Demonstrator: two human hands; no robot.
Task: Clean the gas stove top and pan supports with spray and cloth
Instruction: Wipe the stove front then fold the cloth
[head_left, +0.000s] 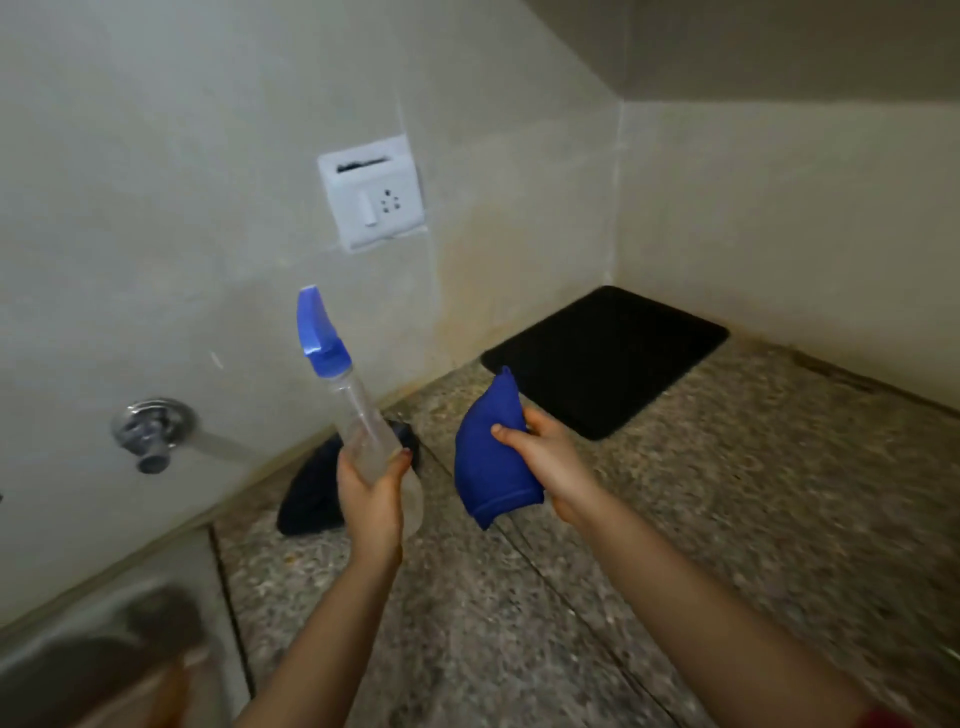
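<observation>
My left hand (371, 493) grips the lower body of a clear spray bottle (363, 421) with a blue trigger head, held upright and tilted a little left above the counter. My right hand (540, 452) holds a folded blue cloth (488, 457), thumb on its front, just right of the bottle. No gas stove or pan supports are in view.
A speckled granite counter (675, 519) runs to the corner. A black mat (602, 358) lies flat at the back right. A dark cloth (311, 493) lies by the wall behind the bottle. A tap (150, 431) and a white socket (371, 192) are on the wall; a steel sink (104, 649) is lower left.
</observation>
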